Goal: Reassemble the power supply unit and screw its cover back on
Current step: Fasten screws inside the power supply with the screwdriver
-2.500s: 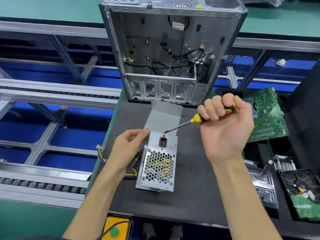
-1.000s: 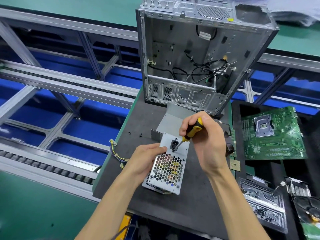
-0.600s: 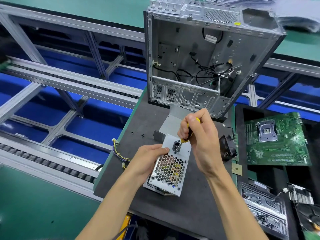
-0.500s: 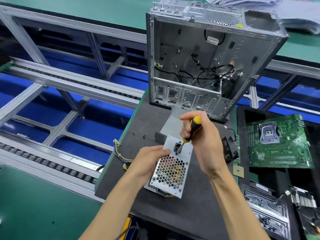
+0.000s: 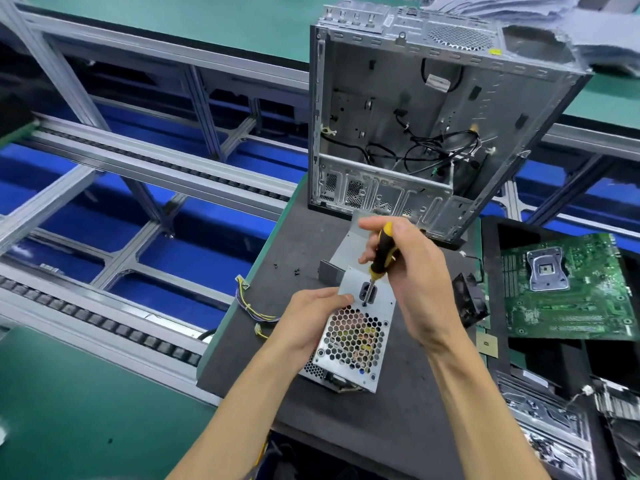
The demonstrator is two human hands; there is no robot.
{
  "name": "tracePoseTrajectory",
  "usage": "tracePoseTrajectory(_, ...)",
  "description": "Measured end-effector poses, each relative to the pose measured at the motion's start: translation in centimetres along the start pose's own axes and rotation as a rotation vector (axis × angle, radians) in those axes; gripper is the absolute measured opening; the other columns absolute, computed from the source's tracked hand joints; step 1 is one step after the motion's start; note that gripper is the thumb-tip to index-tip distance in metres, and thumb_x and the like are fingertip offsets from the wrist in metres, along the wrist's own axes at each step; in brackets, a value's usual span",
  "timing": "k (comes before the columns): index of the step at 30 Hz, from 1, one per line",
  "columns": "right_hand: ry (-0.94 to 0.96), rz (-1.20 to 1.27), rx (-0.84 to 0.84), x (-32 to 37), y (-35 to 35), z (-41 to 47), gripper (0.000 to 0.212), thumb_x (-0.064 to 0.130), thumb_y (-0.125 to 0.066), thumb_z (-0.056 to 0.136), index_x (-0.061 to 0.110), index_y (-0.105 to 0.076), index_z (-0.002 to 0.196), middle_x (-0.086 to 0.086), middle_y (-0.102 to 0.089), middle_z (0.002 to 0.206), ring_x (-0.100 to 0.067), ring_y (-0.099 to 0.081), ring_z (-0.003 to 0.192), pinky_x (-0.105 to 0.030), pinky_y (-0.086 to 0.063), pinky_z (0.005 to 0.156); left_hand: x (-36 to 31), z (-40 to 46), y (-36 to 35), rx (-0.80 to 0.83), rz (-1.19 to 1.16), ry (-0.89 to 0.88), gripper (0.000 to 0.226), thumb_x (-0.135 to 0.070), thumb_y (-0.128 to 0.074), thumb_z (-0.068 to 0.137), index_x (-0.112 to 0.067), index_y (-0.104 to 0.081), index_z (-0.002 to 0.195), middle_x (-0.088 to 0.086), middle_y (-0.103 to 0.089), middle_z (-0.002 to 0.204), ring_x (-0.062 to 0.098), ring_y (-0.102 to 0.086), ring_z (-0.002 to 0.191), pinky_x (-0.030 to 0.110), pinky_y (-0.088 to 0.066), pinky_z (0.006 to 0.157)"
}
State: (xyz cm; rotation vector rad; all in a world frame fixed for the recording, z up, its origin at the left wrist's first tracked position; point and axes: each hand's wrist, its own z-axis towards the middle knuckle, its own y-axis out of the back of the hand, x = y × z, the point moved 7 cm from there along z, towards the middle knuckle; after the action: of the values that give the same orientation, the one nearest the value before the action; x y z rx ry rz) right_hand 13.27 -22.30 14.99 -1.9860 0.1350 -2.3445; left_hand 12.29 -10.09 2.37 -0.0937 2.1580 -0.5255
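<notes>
A silver power supply unit [image 5: 353, 337] with a honeycomb grille and a black power socket stands on the dark mat [image 5: 294, 244]. My left hand [image 5: 308, 320] grips its left side, the thumb lying on the face by the socket. My right hand [image 5: 412, 278] holds a black and yellow screwdriver [image 5: 381, 252] nearly upright. The screwdriver's tip rests on the face just below the socket. A grey sheet-metal cover piece [image 5: 349, 244] lies behind the unit. Yellow and violet wires [image 5: 249, 306] trail from the unit to the left.
An open, stripped computer case [image 5: 433, 109] stands upright behind. Small black screws [image 5: 296, 270] lie on the mat to the left. A black fan [image 5: 469, 299], a green motherboard [image 5: 561, 289] and metal parts [image 5: 543, 420] lie at the right. A conveyor frame [image 5: 138, 168] runs at the left.
My right hand brought the screwdriver down from above the unit onto its face and stood it more upright. My left hand stayed on the unit's left side. The camera view shifted left.
</notes>
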Motion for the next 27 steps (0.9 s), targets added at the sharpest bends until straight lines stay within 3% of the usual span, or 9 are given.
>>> tracePoseTrajectory(3, 0.054, 0.002, -0.046, 0.5, 0.2, -0.4, 0.010, 0.035, -0.062, 0.094, 0.026, -0.063, 0.091, -0.002, -0.073, 0.081, -0.018, -0.068, 0.070, -0.020, -0.048, 0.062, 0.1, 0.1, 0.0, 0.005, -0.011, -0.007, 0.017, -0.007, -0.067, 0.093, -0.003, -0.079, 0.104, 0.022, -0.076, 0.105, 0.031, -0.076, 0.093, 0.037, -0.060, 0.081)
tracePoseTrajectory(7, 0.029, 0.042, -0.077, 0.1, 0.5, -0.4, 0.025, 0.045, -0.052, 0.095, 0.026, -0.067, 0.093, 0.003, -0.048, 0.065, -0.017, -0.041, 0.062, -0.029, -0.036, 0.060, 0.3, -0.2, -0.1, -0.016, -0.014, -0.022, 0.016, -0.008, -0.065, 0.094, -0.003, -0.080, 0.101, 0.022, -0.076, 0.104, 0.031, -0.075, 0.092, 0.037, -0.061, 0.081)
tracePoseTrajectory(10, -0.020, 0.078, -0.039, 0.0, 0.5, -0.4, 0.036, 0.044, -0.046, 0.095, 0.026, -0.077, 0.098, 0.002, -0.061, 0.078, -0.018, -0.056, 0.073, -0.027, -0.039, 0.067, 0.2, -0.4, 0.0, -0.044, -0.013, -0.015, 0.016, -0.008, -0.065, 0.094, -0.004, -0.080, 0.099, 0.021, -0.077, 0.101, 0.030, -0.076, 0.089, 0.035, -0.061, 0.074)
tracePoseTrajectory(13, 0.025, 0.078, -0.039, 0.5, 0.4, -0.6, 0.009, 0.034, -0.061, 0.093, 0.028, -0.068, 0.090, -0.007, -0.074, 0.088, -0.025, -0.071, 0.080, -0.026, -0.051, 0.069, 0.2, -0.4, -0.1, -0.043, -0.022, -0.012, 0.016, -0.007, -0.065, 0.094, -0.002, -0.080, 0.099, 0.022, -0.076, 0.101, 0.030, -0.076, 0.087, 0.034, -0.060, 0.073)
tracePoseTrajectory(16, 0.022, 0.080, -0.052, 0.1, 0.3, -0.6, 0.009, 0.037, -0.060, 0.095, 0.029, -0.059, 0.091, 0.002, -0.061, 0.069, -0.017, -0.052, 0.062, -0.024, -0.043, 0.062, 0.4, -0.3, -0.3, -0.038, -0.027, -0.012, 0.017, -0.007, -0.065, 0.094, -0.001, -0.079, 0.102, 0.023, -0.076, 0.103, 0.032, -0.075, 0.091, 0.038, -0.061, 0.081)
tracePoseTrajectory(18, -0.015, 0.085, -0.052, -0.1, 0.5, -0.3, 0.028, 0.042, -0.046, 0.101, 0.025, -0.068, 0.103, 0.006, -0.053, 0.070, -0.014, -0.044, 0.065, -0.025, -0.039, 0.064, 0.4, -0.3, -0.2, -0.042, -0.024, -0.015, 0.017, -0.008, -0.065, 0.094, -0.003, -0.079, 0.102, 0.022, -0.076, 0.104, 0.032, -0.075, 0.094, 0.038, -0.061, 0.082)
tracePoseTrajectory(20, -0.039, 0.123, -0.042, -0.3, 0.7, 0.0, 0.038, 0.039, -0.041, 0.102, 0.022, -0.075, 0.107, 0.005, -0.057, 0.076, -0.014, -0.049, 0.071, -0.024, -0.042, 0.069, 0.4, -0.4, 0.0, -0.035, -0.021, -0.019, 0.017, -0.009, -0.065, 0.095, -0.004, -0.080, 0.102, 0.020, -0.076, 0.105, 0.032, -0.075, 0.097, 0.036, -0.061, 0.081)
tracePoseTrajectory(24, 0.011, 0.127, -0.065, 0.1, 1.2, -0.3, 0.013, 0.029, -0.063, 0.095, 0.016, -0.062, 0.094, -0.003, -0.072, 0.084, -0.022, -0.068, 0.078, -0.026, -0.053, 0.071, 0.4, -0.3, 0.0, -0.014, -0.013, -0.020, 0.018, -0.011, -0.065, 0.095, -0.007, -0.080, 0.103, 0.019, -0.076, 0.106, 0.031, -0.075, 0.099, 0.035, -0.060, 0.079)
tracePoseTrajectory(27, 0.008, 0.103, -0.082, -0.2, 1.1, -0.3, 0.018, 0.037, -0.063, 0.093, 0.020, -0.058, 0.093, 0.005, -0.056, 0.066, -0.016, -0.048, 0.061, -0.026, -0.042, 0.062, 0.4, -0.3, -0.2, -0.002, -0.016, -0.025, 0.018, -0.012, -0.066, 0.094, -0.007, -0.080, 0.104, 0.020, -0.076, 0.107, 0.031, -0.075, 0.098, 0.035, -0.060, 0.079)
